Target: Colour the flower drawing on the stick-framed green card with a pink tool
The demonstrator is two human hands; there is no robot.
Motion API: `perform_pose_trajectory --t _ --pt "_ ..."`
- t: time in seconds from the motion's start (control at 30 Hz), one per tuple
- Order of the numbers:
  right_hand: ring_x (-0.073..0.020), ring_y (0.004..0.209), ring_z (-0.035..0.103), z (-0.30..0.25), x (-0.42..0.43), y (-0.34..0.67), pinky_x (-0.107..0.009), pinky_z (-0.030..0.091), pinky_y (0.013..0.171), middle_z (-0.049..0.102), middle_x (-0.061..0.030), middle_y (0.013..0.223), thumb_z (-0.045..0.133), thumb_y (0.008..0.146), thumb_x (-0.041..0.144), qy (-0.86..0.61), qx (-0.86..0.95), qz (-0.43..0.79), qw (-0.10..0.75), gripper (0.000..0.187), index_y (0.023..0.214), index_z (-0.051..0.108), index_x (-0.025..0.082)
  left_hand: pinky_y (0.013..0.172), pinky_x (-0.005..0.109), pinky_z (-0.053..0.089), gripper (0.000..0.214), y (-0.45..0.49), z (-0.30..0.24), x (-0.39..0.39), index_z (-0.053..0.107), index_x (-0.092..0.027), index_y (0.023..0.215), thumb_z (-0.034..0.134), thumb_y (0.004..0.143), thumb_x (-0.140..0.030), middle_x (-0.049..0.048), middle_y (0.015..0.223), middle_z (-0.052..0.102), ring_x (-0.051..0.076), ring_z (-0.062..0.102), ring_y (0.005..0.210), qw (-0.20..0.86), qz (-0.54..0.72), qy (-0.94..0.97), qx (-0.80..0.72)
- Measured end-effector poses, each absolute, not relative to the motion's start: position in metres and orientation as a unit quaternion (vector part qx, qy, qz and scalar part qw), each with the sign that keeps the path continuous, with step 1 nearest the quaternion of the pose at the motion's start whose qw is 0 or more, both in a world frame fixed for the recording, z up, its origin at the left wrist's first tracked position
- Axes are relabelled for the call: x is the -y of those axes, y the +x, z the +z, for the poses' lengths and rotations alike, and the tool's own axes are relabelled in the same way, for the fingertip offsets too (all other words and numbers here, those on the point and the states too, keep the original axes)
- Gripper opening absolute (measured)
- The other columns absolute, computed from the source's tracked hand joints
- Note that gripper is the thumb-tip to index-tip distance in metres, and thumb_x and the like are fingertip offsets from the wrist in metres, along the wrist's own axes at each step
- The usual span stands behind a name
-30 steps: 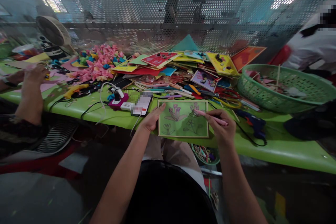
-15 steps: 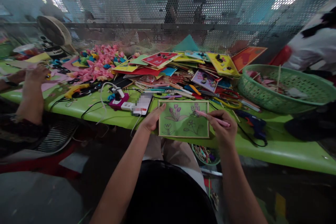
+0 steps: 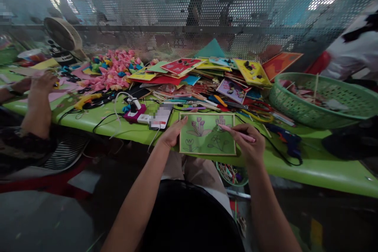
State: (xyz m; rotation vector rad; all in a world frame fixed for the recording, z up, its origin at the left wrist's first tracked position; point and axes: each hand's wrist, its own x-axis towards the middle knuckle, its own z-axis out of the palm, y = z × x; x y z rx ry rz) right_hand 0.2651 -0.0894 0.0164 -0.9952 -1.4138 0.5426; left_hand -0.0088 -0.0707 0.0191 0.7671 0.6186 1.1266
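Observation:
A green card [image 3: 206,134] with flower drawings and a wooden border lies on the green table [image 3: 310,165] in front of me. My left hand [image 3: 171,134] rests on the card's left edge, fingers stretched flat against it. My right hand [image 3: 251,143] is closed round a pink pen [image 3: 236,132], whose tip touches the card near a flower at its upper right.
Behind the card lie a phone [image 3: 161,117], chargers and cables, piles of coloured cards [image 3: 206,71], sticks and pink paper flowers [image 3: 113,71]. A green basket [image 3: 321,100] stands at the right, a blue glue gun [image 3: 288,139] beside me. Another person's arm [image 3: 37,102] rests at the left.
The pen tip has shifted slightly over the card's upper right flower. My left hand stays on the card's edge.

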Motion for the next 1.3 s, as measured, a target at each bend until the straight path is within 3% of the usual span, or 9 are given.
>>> perform_pose_trajectory --t 0.17,0.47,0.63,1.3 --pt "-0.0165 0.063 0.061 0.0142 0.0898 0.2682 -0.029 0.047 0.059 0.069 0.0007 0.069 0.08 0.08 0.029 -0.433 0.61 0.23 0.623 0.009 0.078 0.074 0.022 0.115 0.051 0.05 0.065 -0.0082 0.02 0.0709 0.068 -0.023 0.144 0.084 0.086 -0.046 0.0114 0.131 0.077 0.035 0.068 0.13 0.736 0.507 0.357 -0.27" --pt "-0.0185 0.07 0.066 0.0185 0.0912 0.2639 -0.031 0.05 0.065 0.074 -0.0011 0.076 0.081 0.083 0.032 -0.428 0.618 0.234 0.616 0.011 0.083 0.076 0.023 0.112 0.051 0.052 0.068 -0.0088 0.0196 0.0705 0.069 -0.022 0.143 0.085 0.084 -0.049 0.013 0.131 0.077 0.036 0.07 0.127 0.727 0.508 0.356 -0.294" --pt "-0.0172 0.065 0.061 0.0134 0.0905 0.2692 -0.03 0.046 0.061 0.068 0.0009 0.071 0.08 0.081 0.031 -0.444 0.613 0.223 0.615 0.011 0.078 0.073 0.023 0.112 0.048 0.053 0.067 -0.0079 0.0217 0.0714 0.068 -0.025 0.145 0.084 0.084 -0.048 0.0099 0.133 0.076 0.034 0.069 0.129 0.728 0.506 0.364 -0.285" --pt "-0.0168 0.062 0.059 0.0157 0.0928 0.2681 -0.03 0.046 0.058 0.068 0.0006 0.068 0.079 0.081 0.033 -0.45 0.6 0.224 0.623 0.013 0.077 0.073 0.022 0.11 0.048 0.055 0.065 -0.0081 0.0213 0.0716 0.068 -0.022 0.145 0.083 0.086 -0.045 0.0121 0.129 0.078 0.034 0.071 0.126 0.728 0.513 0.344 -0.299"
